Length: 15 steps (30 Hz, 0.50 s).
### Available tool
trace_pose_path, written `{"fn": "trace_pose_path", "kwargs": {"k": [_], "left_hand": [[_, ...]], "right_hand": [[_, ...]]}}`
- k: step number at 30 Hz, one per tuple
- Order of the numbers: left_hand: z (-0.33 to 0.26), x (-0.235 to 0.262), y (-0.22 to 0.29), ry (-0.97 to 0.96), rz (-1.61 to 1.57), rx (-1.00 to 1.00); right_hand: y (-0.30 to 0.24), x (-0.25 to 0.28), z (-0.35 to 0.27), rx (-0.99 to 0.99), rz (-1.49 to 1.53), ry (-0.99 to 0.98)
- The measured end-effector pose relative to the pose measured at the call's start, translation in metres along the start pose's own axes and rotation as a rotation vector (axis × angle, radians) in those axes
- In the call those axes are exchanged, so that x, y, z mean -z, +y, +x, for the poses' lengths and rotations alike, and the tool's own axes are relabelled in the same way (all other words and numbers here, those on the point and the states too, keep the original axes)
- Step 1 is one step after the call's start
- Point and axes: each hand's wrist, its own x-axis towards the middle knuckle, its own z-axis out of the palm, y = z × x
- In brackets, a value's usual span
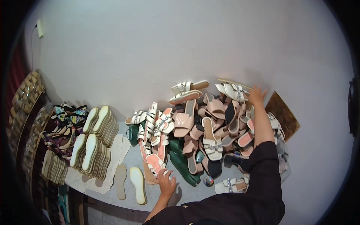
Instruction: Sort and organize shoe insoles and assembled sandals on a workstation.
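My left hand [165,183] is at the near edge of the pile, its curled fingers gripping the end of a white strappy sandal [155,162] with a pink insole. Far right, my right hand [257,96] reaches over the pile with its fingers spread, beside a pair of white sandals [235,92] with a silvery trim; whether it touches them I cannot tell. Between the hands lies a heap of blush-coloured slides [184,124] and more white sandals [212,145]. Dark green shoe lasts [183,167] stick out from under them.
Stacks of cream soles [98,157] stand on the table's left side, with floral shoes [60,144] behind and beside them. Two loose insoles [138,185] lie near the front edge. A brown board [283,116] leans at the right corner, and a wall [157,52] rises behind.
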Motion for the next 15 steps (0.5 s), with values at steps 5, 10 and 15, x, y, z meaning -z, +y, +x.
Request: {"fn": "trace_pose_path", "kwargs": {"k": [5,10,15], "left_hand": [[-0.001,0.009,-0.015,0.072,0.04,0.056],[0.016,0.007,-0.002,0.062,-0.003,0.049],[0.034,-0.002,0.025,0.017,-0.108,-0.014]], "right_hand": [[-0.005,-0.014,0.009,-0.011,0.076,-0.027],[0.011,-0.006,0.003,0.159,0.205,0.263],[-0.018,0.05,-0.065,0.015,1.112,0.481]]}}
